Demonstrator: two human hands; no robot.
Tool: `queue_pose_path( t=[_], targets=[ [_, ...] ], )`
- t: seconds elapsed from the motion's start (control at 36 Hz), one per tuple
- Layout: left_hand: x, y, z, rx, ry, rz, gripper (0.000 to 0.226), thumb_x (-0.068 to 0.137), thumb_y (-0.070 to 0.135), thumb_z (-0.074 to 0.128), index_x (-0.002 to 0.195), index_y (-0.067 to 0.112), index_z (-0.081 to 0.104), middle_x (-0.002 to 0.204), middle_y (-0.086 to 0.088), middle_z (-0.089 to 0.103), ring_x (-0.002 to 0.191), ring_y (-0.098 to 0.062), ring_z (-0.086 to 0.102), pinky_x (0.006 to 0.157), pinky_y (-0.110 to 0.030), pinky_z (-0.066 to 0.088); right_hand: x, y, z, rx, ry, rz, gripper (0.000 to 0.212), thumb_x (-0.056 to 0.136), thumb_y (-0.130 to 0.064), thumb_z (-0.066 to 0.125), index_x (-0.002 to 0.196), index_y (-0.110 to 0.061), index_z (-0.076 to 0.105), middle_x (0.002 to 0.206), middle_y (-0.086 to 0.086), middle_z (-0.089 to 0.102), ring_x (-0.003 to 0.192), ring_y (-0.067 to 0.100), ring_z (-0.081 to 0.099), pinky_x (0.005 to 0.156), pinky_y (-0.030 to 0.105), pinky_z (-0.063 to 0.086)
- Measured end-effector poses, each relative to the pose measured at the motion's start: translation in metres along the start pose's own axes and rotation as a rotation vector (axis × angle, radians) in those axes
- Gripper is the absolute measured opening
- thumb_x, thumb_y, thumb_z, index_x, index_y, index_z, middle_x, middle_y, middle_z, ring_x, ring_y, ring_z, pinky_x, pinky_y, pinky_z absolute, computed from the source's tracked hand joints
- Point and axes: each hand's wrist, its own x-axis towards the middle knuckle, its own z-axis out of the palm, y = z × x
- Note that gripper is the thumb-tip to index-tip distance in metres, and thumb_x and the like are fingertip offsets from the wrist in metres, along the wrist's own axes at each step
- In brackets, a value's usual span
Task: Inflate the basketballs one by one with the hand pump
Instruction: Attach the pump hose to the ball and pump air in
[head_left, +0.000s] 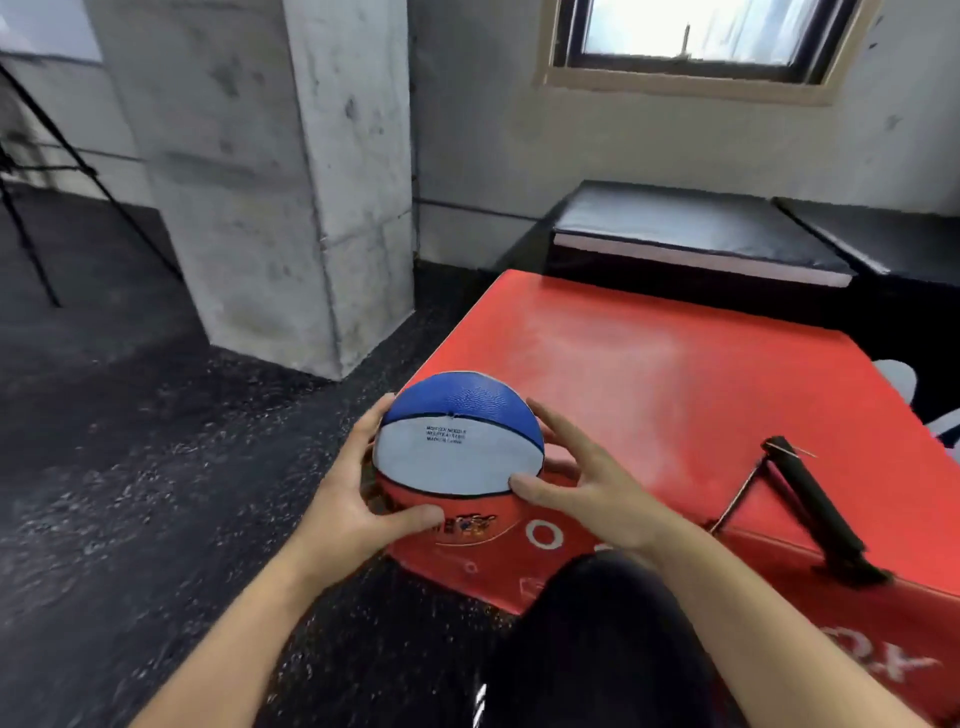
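Observation:
A red, white and blue basketball (457, 452) sits at the near left corner of a red box (675, 374). Its valve hole and small printed text face up at me. My left hand (358, 499) cups the ball's left side, thumb curled across the red panel in front. My right hand (576, 483) touches the ball's right side with spread, fairly straight fingers and the thumb on the white panel. A black hand pump (818, 509) with a thin hose lies on the box to the right, away from both hands.
A concrete pillar (291, 182) stands beyond the ball on dark rubber flooring. A black padded box (696, 234) sits behind the red one under a window. A black tripod (47, 171) stands far left. My dark-clad knee (602, 613) is below the ball.

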Motion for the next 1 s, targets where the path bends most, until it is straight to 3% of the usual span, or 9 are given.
queue_pose_path(
  t=[0.14, 0.22, 0.25, 0.33, 0.42, 0.64, 0.72, 0.81, 1.0],
  targets=[
    [-0.028, -0.064, -0.049, 0.086, 0.06, -0.165, 0.122, 0.052, 0.06, 0.101, 0.153, 0.062, 0.032, 0.154, 0.024, 0.045, 0.143, -0.007, 0.048, 0.116, -0.047, 0.046, 0.038, 0.034, 0.068, 0.014, -0.153, 0.158, 0.115, 0.067, -0.05, 0.094, 0.162, -0.043, 0.029, 0.146, -0.022, 0.054, 0.129, -0.001, 0.058, 0.109, 0.025, 0.048],
    [-0.038, -0.109, -0.062, 0.142, 0.058, -0.26, 0.122, 0.05, 0.07, 0.097, 0.152, 0.068, 0.028, 0.155, 0.021, 0.03, 0.146, -0.008, 0.04, 0.12, -0.048, 0.042, 0.058, 0.069, 0.098, 0.034, -0.202, 0.273, 0.11, 0.074, -0.036, 0.096, 0.159, -0.041, 0.027, 0.145, -0.018, 0.054, 0.123, -0.009, 0.054, 0.099, 0.013, 0.047],
    [-0.041, -0.123, -0.064, 0.158, 0.047, -0.294, 0.122, 0.05, 0.072, 0.096, 0.151, 0.069, 0.027, 0.154, 0.019, 0.029, 0.146, -0.009, 0.04, 0.12, -0.048, 0.041, 0.064, 0.082, 0.107, 0.054, -0.213, 0.318, 0.101, 0.077, -0.031, 0.095, 0.154, -0.044, 0.032, 0.138, -0.02, 0.057, 0.118, -0.009, 0.057, 0.095, 0.014, 0.052],
    [-0.046, -0.166, -0.064, 0.173, 0.015, -0.395, 0.122, 0.048, 0.073, 0.095, 0.151, 0.07, 0.029, 0.152, 0.018, 0.03, 0.144, -0.008, 0.04, 0.122, -0.046, 0.039, 0.078, 0.129, 0.128, 0.079, -0.199, 0.444, 0.096, 0.072, -0.027, 0.098, 0.151, -0.04, 0.044, 0.133, -0.016, 0.063, 0.119, 0.008, 0.065, 0.104, 0.041, 0.057],
    [-0.046, -0.208, -0.058, 0.17, -0.007, -0.47, 0.121, 0.048, 0.069, 0.098, 0.15, 0.067, 0.035, 0.153, 0.018, 0.039, 0.143, -0.005, 0.042, 0.124, -0.045, 0.037, 0.085, 0.172, 0.142, 0.095, -0.163, 0.554, 0.087, 0.071, -0.028, 0.098, 0.14, -0.041, 0.048, 0.13, -0.023, 0.062, 0.119, 0.009, 0.065, 0.1, 0.047, 0.06],
    [-0.04, -0.299, -0.031, 0.069, -0.076, -0.638, 0.121, 0.05, 0.049, 0.105, 0.153, 0.047, 0.041, 0.146, 0.026, 0.053, 0.134, 0.004, 0.052, 0.117, -0.031, 0.043, 0.095, 0.255, 0.154, 0.074, -0.246, 0.827, 0.122, 0.065, -0.051, 0.097, 0.162, -0.04, 0.024, 0.159, -0.013, 0.038, 0.135, 0.017, 0.051, 0.09, 0.039, 0.064],
    [-0.039, -0.321, -0.024, 0.07, -0.063, -0.692, 0.103, 0.06, 0.031, 0.104, 0.146, 0.043, 0.048, 0.137, 0.023, 0.06, 0.122, 0.013, 0.056, 0.109, -0.027, 0.048, 0.106, 0.273, 0.159, 0.06, -0.24, 0.847, 0.12, 0.071, -0.049, 0.095, 0.164, -0.04, 0.02, 0.161, -0.013, 0.035, 0.139, 0.018, 0.048, 0.096, 0.04, 0.061],
    [-0.043, -0.34, -0.014, 0.094, -0.036, -0.737, 0.097, 0.061, 0.042, 0.103, 0.145, 0.038, 0.055, 0.138, 0.018, 0.065, 0.127, 0.001, 0.06, 0.109, -0.033, 0.05, 0.116, 0.297, 0.169, -0.025, -0.237, 0.818, 0.13, 0.063, -0.059, 0.092, 0.165, -0.047, 0.011, 0.167, -0.012, 0.03, 0.147, 0.021, 0.042, 0.111, 0.047, 0.051],
    [-0.044, -0.352, 0.003, 0.185, 0.002, -0.735, 0.083, 0.081, 0.017, 0.091, 0.153, 0.028, 0.05, 0.164, 0.005, 0.039, 0.149, -0.015, 0.04, 0.121, -0.034, 0.038, 0.127, 0.303, 0.178, -0.186, -0.295, 0.783, 0.098, 0.093, -0.036, 0.079, 0.168, -0.032, 0.015, 0.17, -0.002, 0.029, 0.154, 0.022, 0.033, 0.118, 0.031, 0.032]
  ],
)
